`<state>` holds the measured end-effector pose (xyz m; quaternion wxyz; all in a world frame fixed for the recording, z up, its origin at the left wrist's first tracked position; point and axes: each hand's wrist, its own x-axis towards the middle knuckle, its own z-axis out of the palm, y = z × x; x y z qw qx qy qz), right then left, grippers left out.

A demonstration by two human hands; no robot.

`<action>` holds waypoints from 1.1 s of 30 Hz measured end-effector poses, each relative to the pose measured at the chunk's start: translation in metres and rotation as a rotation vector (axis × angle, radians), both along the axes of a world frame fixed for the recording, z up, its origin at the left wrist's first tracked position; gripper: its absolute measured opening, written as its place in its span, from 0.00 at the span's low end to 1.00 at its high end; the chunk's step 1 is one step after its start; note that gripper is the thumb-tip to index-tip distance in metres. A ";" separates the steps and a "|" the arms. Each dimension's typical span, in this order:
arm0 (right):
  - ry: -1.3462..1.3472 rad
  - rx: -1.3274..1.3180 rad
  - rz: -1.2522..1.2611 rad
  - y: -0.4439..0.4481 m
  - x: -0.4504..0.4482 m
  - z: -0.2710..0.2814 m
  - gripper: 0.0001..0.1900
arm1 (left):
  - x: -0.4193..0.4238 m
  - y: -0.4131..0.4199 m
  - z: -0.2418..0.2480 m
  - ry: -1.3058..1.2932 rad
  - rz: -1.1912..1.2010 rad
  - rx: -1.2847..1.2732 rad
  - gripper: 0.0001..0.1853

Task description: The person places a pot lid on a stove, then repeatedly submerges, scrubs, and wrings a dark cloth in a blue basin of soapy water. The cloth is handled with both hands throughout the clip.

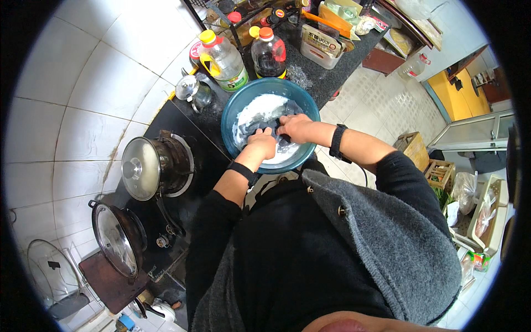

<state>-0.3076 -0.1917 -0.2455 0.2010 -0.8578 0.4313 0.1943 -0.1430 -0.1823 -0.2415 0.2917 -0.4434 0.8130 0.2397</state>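
Observation:
A blue-green plastic basin (229,139) stands at the counter's edge in front of me, holding white suds (265,106) and a wet dark grey cloth (292,108). On the basin's near left side, my left hand (262,145) presses the cloth, its fingertips down in the folds. My right hand (295,128) is on the cloth's right part, fingers bent into it. Both hands are close together, and each wrist wears a black band. Parts of the fingertips are hidden by cloth and suds.
Behind the basin stand an oil bottle with a yellow cap (226,62) and a dark sauce bottle (269,54). A glass jug (195,91) is left of them. A lidded pot (143,168) and a lidded wok (114,240) sit on the stove at left. A plastic bin of packets (319,58) stands further back.

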 end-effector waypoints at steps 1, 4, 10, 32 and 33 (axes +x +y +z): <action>-0.045 -0.029 -0.082 -0.002 -0.002 -0.001 0.20 | 0.004 -0.001 0.003 0.028 0.032 0.011 0.24; 0.064 -0.119 0.013 -0.001 -0.003 -0.003 0.18 | 0.014 -0.005 0.009 0.169 0.147 0.001 0.21; -0.729 -0.154 -0.163 -0.022 -0.012 0.021 0.12 | 0.029 -0.017 0.022 0.767 0.406 -0.191 0.31; -1.458 0.949 -0.797 -0.014 0.027 0.003 0.26 | 0.033 0.000 0.071 1.163 0.264 -0.603 0.27; -1.412 0.911 -0.766 -0.015 0.024 0.008 0.25 | 0.039 0.000 0.076 0.970 0.011 -0.798 0.27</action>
